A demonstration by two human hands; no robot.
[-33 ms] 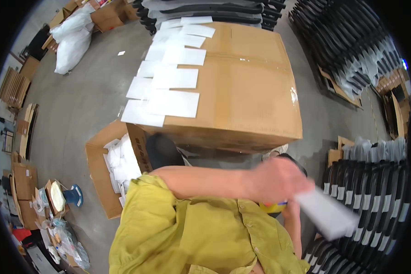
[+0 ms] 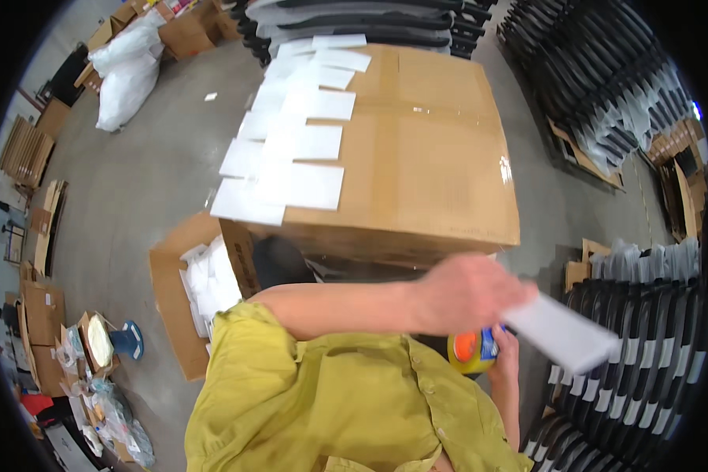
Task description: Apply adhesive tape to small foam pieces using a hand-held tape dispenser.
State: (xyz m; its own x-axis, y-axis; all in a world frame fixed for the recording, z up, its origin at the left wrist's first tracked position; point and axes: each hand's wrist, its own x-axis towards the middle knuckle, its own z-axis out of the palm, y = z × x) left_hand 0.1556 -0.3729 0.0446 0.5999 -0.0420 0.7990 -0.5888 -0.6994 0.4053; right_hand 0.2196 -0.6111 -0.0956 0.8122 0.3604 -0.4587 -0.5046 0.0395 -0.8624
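My left hand point(image 2: 468, 295), blurred, reaches across to the right in front of my shirt. Its closed fingers grip one end of a white rectangular sheet point(image 2: 562, 334), which slants down to the right. Under it, my right hand point(image 2: 508, 354) is wrapped round a yellow rounded object with an orange disc and a blue patch point(image 2: 466, 352); its exact kind is unclear. A large brown cardboard box point(image 2: 433, 157) stands in front of me. On its left side, overlapping white sheets point(image 2: 315, 186) lie in two staggered columns.
An open carton point(image 2: 173, 315) of loose white sheets stands at lower left. Stacked black curved frames point(image 2: 590, 79) line the right, with more frames point(image 2: 637, 338) nearer. Beyond the box are wrapped black parts point(image 2: 354, 16). White plastic bags point(image 2: 126, 86) lie far left.
My left hand and the white sheet have risen slightly. More of the yellow object in my right hand now shows beneath my left wrist.
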